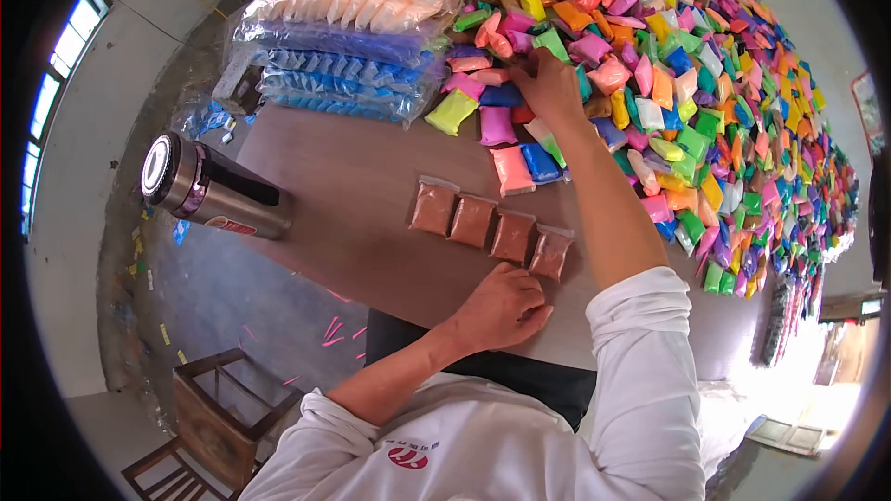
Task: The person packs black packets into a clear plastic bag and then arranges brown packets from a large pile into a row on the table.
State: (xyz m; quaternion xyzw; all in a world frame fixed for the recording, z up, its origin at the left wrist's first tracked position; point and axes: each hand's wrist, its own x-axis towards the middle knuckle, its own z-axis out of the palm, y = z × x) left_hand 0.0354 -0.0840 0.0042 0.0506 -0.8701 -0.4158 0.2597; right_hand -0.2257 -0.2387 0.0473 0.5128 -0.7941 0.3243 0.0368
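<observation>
Four brown packets lie in a slanting row on the table; the leftmost brown packet point(433, 207) and the rightmost brown packet point(551, 253) mark its ends. My left hand point(501, 307) rests on the table just below the row, fingers curled; whether it holds anything is hidden. Farther up, my right hand point(549, 85) reaches into the edge of a big heap of colourful packets point(687, 121), beside a dark blue packet point(501, 96). Its fingertips are among the packets, and what they touch cannot be made out. A pink packet point(512, 170) and a blue packet point(541, 162) lie below that hand.
Clear bags of white, peach and blue packets point(343, 46) are stacked at the table's upper left. A steel flask point(218, 187) stands at the left edge of the brown table point(325, 158). A wooden stool point(218, 417) is on the floor at lower left.
</observation>
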